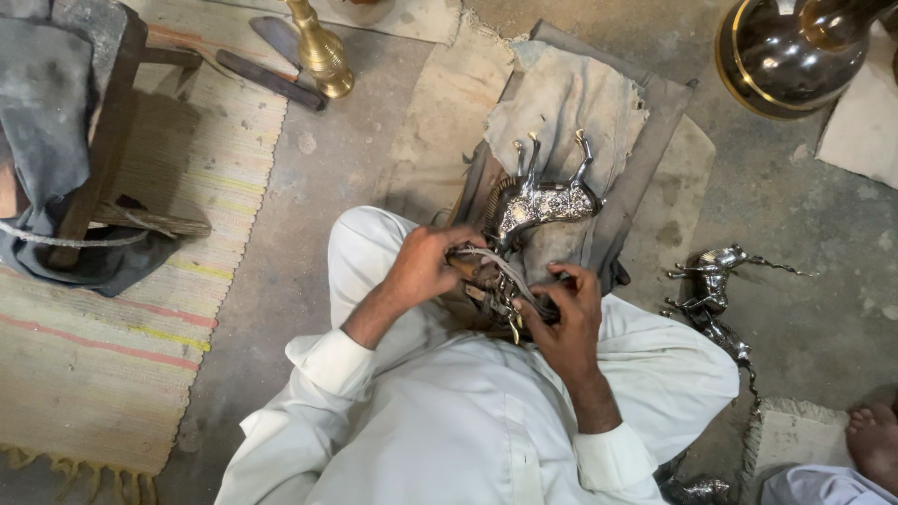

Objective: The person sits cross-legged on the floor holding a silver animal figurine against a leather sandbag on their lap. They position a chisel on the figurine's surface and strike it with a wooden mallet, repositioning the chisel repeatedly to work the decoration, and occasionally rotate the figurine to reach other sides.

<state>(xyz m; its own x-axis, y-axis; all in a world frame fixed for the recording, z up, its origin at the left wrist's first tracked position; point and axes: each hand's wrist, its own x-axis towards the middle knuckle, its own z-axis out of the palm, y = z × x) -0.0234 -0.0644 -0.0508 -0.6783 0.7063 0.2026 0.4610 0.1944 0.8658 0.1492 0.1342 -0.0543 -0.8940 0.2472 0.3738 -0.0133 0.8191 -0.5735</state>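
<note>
Seated worker's left hand (426, 266) and right hand (566, 313), both closed on a silvery metal horse figurine (538, 201) lying legs-up on grey cloth (571, 103) over the lap; work appears midway, another figurine (711, 290) lying nearby.

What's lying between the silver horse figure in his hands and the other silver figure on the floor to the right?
In the head view, a grey cloth under the held horse figure spreads toward the second figure; past its edge, only bare concrete floor.
</note>
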